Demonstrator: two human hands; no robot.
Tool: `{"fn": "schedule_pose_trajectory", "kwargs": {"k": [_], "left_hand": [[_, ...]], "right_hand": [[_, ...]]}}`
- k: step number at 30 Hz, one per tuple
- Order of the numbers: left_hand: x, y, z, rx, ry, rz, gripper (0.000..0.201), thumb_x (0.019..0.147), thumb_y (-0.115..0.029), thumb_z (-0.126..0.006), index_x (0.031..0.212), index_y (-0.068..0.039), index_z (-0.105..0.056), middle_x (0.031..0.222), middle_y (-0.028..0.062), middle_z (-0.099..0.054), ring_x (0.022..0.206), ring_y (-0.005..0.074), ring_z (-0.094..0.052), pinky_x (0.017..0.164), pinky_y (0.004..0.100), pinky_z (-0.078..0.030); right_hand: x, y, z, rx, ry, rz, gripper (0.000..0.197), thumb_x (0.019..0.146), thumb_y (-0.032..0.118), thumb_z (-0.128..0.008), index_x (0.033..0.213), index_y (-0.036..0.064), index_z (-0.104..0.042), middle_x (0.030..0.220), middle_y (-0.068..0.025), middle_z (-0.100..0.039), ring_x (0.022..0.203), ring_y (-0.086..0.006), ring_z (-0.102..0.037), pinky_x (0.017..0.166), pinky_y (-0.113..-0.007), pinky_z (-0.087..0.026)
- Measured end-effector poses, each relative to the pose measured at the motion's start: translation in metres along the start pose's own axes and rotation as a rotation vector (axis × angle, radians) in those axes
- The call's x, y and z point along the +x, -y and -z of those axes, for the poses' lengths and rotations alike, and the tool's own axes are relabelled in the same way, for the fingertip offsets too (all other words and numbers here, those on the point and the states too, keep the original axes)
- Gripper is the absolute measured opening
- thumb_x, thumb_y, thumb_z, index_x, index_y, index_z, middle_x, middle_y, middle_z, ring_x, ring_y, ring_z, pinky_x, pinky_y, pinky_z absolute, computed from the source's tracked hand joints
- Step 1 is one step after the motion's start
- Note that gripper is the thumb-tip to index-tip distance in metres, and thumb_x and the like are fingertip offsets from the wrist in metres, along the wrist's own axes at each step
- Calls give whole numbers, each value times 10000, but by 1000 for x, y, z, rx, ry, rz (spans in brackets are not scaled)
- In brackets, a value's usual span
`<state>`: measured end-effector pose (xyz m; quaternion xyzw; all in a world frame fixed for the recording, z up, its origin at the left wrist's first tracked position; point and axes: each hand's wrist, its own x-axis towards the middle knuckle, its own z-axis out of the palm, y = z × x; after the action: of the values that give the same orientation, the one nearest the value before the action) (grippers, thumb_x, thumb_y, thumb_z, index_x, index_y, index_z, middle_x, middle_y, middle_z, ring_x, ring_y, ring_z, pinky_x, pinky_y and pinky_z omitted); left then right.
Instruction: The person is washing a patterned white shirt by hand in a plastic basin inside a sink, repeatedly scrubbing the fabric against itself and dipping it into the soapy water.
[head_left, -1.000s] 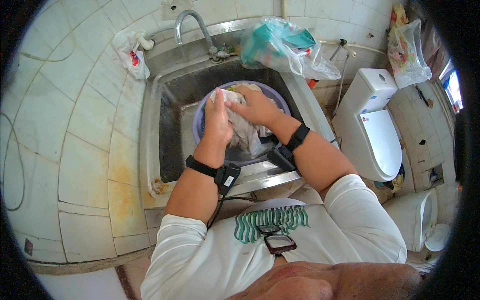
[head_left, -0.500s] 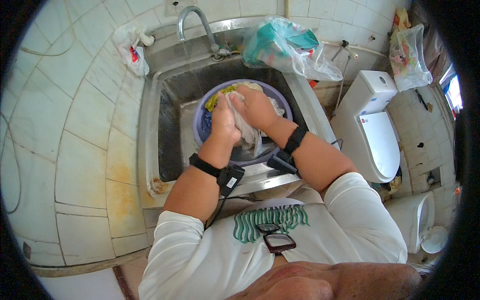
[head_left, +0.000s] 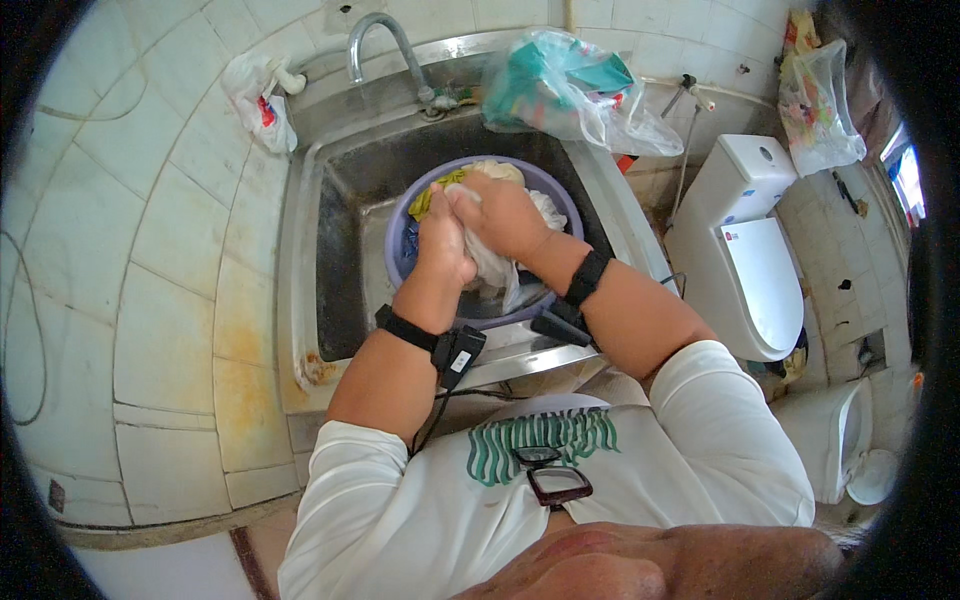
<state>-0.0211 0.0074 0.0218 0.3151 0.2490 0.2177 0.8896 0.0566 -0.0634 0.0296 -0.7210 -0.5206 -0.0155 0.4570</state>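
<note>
Both my hands are over a round purple basin (head_left: 398, 232) that stands in a metal sink (head_left: 345, 290). My left hand (head_left: 443, 240) is closed on a wet whitish cloth (head_left: 492, 265). Against it, my right hand (head_left: 505, 215) grips the same cloth, and the two hands press together. Part of the cloth hangs down below them toward the basin's near side. More laundry lies in the basin: a yellow piece (head_left: 424, 205) at the far left, a blue piece at the left, and white fabric (head_left: 548, 208) at the right. My fingertips are partly hidden.
A curved faucet (head_left: 385, 30) rises at the sink's back edge. Beside it, a clear plastic bag with green contents (head_left: 575, 85) lies on the back right rim. A white toilet (head_left: 755, 270) stands to the right. Another plastic bag (head_left: 262, 105) is at the back left.
Both hands stay closed on the cloth and have shifted only slightly against each other. The hanging part of the cloth has changed shape a little.
</note>
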Motion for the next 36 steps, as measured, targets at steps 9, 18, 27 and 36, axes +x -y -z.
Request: {"fn": "schedule_pose_trajectory", "kwargs": {"k": [9,18,27,36], "left_hand": [[4,-1,8,27,3,36,563,940,-529,-318,1173,-50,-500,1171,137,-558,1091,279,-532,925,435,-429],[-4,-1,-6,140,8,-66,501,958,-474,-318,1136,-51,-518,1125,127,-572,1039,277,-558,888,434,-452],[10,3,18,23,129,80,481,953,-463,-352,1132,-51,-525,1092,118,-586,1004,260,-579,875,427,-460],[15,5,13,182,76,-59,452,954,-442,-366,1157,-72,-527,1138,99,-581,1023,262,-570,891,416,-452]], "right_hand": [[-4,8,10,22,4,171,267,861,300,-522,869,35,-555,774,-238,-596,753,-416,-576,652,-488,-446],[7,-14,2,-120,-63,-55,275,890,305,-475,832,45,-541,755,-231,-604,729,-418,-580,652,-501,-448],[-6,17,12,-73,62,310,276,851,331,-531,865,55,-522,756,-223,-604,741,-410,-585,648,-489,-459],[5,-5,9,-101,-1,-139,262,899,302,-470,866,50,-534,776,-240,-589,761,-441,-554,654,-504,-431]]}}
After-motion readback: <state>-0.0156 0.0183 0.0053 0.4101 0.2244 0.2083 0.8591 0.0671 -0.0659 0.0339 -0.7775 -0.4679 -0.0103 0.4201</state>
